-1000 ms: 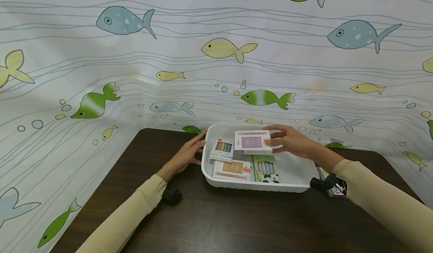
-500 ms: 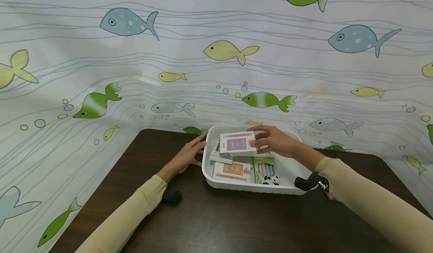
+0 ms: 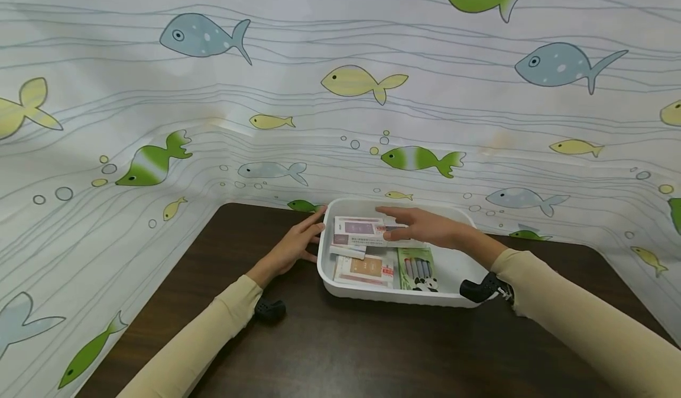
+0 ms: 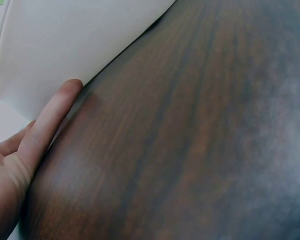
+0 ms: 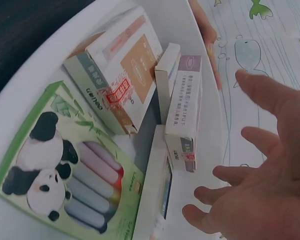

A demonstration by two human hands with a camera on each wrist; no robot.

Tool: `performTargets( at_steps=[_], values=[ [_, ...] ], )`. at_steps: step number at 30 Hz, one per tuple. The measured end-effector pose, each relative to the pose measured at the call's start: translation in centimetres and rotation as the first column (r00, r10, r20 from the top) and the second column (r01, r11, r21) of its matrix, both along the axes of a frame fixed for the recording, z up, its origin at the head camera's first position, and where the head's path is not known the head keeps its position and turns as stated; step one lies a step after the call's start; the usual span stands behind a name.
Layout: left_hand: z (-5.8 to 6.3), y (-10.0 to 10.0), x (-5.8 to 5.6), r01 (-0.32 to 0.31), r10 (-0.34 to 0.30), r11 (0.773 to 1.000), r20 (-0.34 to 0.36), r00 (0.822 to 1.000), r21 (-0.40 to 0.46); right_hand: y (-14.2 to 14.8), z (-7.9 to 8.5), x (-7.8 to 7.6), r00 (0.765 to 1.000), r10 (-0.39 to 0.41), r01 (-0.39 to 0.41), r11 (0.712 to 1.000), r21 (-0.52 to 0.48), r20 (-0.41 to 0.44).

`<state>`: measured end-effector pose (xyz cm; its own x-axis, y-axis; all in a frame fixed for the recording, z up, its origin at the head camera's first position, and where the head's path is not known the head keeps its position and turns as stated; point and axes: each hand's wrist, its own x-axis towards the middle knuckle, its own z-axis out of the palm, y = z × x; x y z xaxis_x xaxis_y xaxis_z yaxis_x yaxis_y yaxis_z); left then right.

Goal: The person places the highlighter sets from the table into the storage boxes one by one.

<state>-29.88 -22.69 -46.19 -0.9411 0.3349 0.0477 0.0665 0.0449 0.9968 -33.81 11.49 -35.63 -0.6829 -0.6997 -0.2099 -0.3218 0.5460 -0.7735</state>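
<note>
A white plastic bin (image 3: 404, 295) holds several boxes. My left hand (image 3: 289, 245) rests on its left wall with fingers extended; one finger lies along the bin's base in the left wrist view. Over the bin my right hand (image 3: 428, 227) hovers with spread fingers, holding nothing. The nearest box, white with a purple label (image 3: 357, 228), lies at the back left, partly over a small white box (image 3: 348, 252). In front are a box with an orange-brown label (image 3: 367, 267) and a green panda box of coloured pens or chalks (image 5: 95, 185). Another white box (image 5: 151, 185) is partly hidden by my right hand in the head view.
The bin stands on a dark wooden table (image 3: 340, 350) near its back edge. A white sheet printed with fish (image 3: 298, 49) rises behind and to the left. Black wrist cameras (image 3: 270, 310) sit under both sleeves.
My right hand moved left with the purple-labelled box, set it down over the small box, and let go. The fingers are now spread. My left hand stays at the bin's wall.
</note>
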Motion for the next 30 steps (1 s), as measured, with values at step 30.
performTargets(
  at_steps=[30],
  values=[
    [0.0,-0.1,0.0,-0.003,0.003,1.000,-0.010,1.000,-0.010,3.7,-0.9,1.9,0.974,0.076,-0.044,0.988,0.148,-0.215]
  ],
)
